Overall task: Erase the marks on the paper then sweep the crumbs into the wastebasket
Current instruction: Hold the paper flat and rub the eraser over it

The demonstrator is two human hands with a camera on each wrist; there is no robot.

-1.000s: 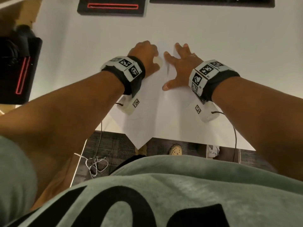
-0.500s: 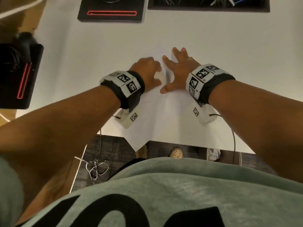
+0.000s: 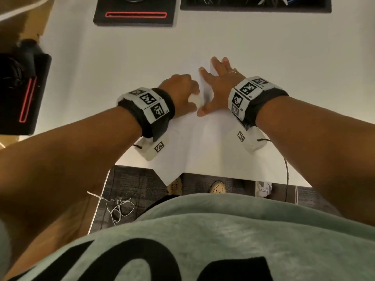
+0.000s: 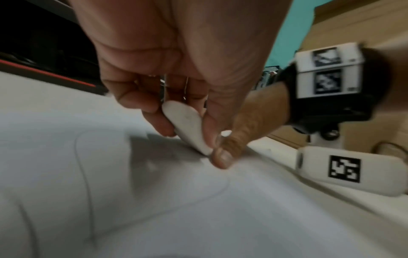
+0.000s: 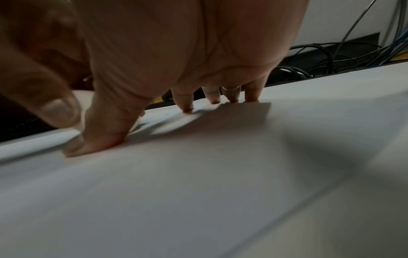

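A white sheet of paper lies at an angle on the white table, one corner hanging over the near edge. Faint pencil lines curve across it in the left wrist view. My left hand pinches a white eraser between thumb and fingers, its lower end pressed on the paper. The eraser peeks out beside my left thumb in the head view. My right hand lies flat on the paper just right of the eraser, fingers spread, fingertips pressing down. No wastebasket is in view.
A black box with a red slot sits at the table's far edge, and a black tray of cables lies to its right. Another black box stands at the left. The table's near edge runs below my wrists.
My left hand with the eraser has slid toward me and slightly right along the paper, close to my right thumb. The right hand stays flat on the sheet.
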